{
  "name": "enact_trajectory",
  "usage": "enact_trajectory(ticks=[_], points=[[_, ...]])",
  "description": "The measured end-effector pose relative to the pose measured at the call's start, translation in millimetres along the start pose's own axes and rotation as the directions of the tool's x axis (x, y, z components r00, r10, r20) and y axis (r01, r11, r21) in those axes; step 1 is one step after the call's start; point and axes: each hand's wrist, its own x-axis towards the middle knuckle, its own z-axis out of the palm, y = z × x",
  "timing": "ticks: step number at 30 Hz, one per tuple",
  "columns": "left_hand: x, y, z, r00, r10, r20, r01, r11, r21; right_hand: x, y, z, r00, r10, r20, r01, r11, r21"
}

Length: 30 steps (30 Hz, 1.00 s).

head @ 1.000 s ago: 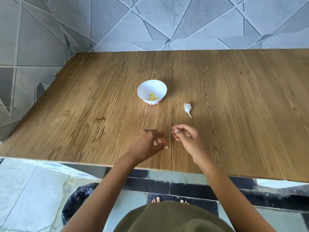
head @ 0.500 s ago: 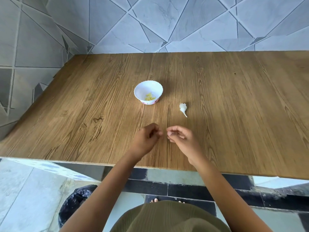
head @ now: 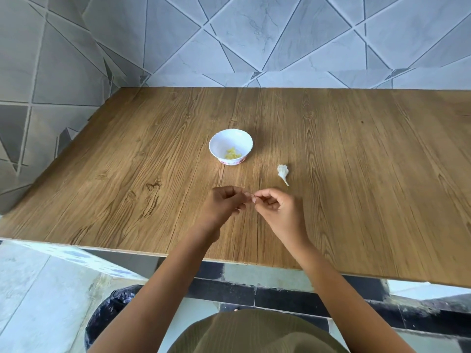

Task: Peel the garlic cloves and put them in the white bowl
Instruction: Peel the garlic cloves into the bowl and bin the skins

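Observation:
The white bowl (head: 231, 146) stands in the middle of the wooden table (head: 356, 174) with several peeled yellowish garlic cloves (head: 232, 153) inside. To its right lies a white garlic remnant with a thin stem (head: 282, 172). Just in front, my left hand (head: 224, 203) and my right hand (head: 279, 207) meet fingertip to fingertip above the table. Both have curled fingers pinching a small garlic clove (head: 251, 196) between them; the clove is mostly hidden by the fingers.
A tiled wall rises behind and to the left of the table. Below the near table edge a black-lined bin (head: 109, 317) stands on the floor at the left. Bare wood spreads to both sides of the bowl.
My hands have drawn together from a small gap and their fingertips now meet on the clove. The camera has tilted slightly, shifting the bowl in view.

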Motion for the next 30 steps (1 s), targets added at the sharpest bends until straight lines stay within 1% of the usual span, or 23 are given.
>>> enact_trajectory(ticks=[3,5,8,10,14,19,22,28,30], points=[[3,2,-6,0.995,0.1,0.021,-0.102,0.977,0.185,2,1,-1,0.999,-0.015,0.04,0.016,1.0,-0.026],[7,4,-10,0.994,0.105,0.041,-0.111,0.969,0.22,4,0,0,0.998,-0.02,0.063,0.021,1.0,-0.015],[9,5,-14,0.991,0.052,0.119,-0.073,0.981,0.178,7,-1,-1,0.997,-0.004,0.082,0.002,1.0,0.017],[9,4,-16,0.987,0.021,0.158,-0.046,0.986,0.158,8,-1,-2,0.994,-0.026,0.105,0.026,1.0,0.002],[10,3,-17,0.984,-0.043,0.171,0.017,0.989,0.15,11,-2,-2,0.985,-0.071,0.156,0.076,0.997,-0.028],[12,8,-20,0.974,-0.106,0.198,0.081,0.988,0.133,15,-2,0,0.98,-0.1,0.171,0.106,0.994,-0.029],[12,9,-20,0.967,-0.143,0.209,0.13,0.989,0.077,16,0,0,0.975,-0.12,0.185,0.125,0.992,-0.015],[13,9,-23,0.928,-0.218,0.303,0.249,0.966,-0.067,19,4,2,0.972,-0.07,0.224,0.053,0.995,0.081],[14,7,-24,0.937,-0.185,0.295,0.21,0.976,-0.056,19,6,3,0.974,-0.014,0.227,-0.012,0.994,0.11]])
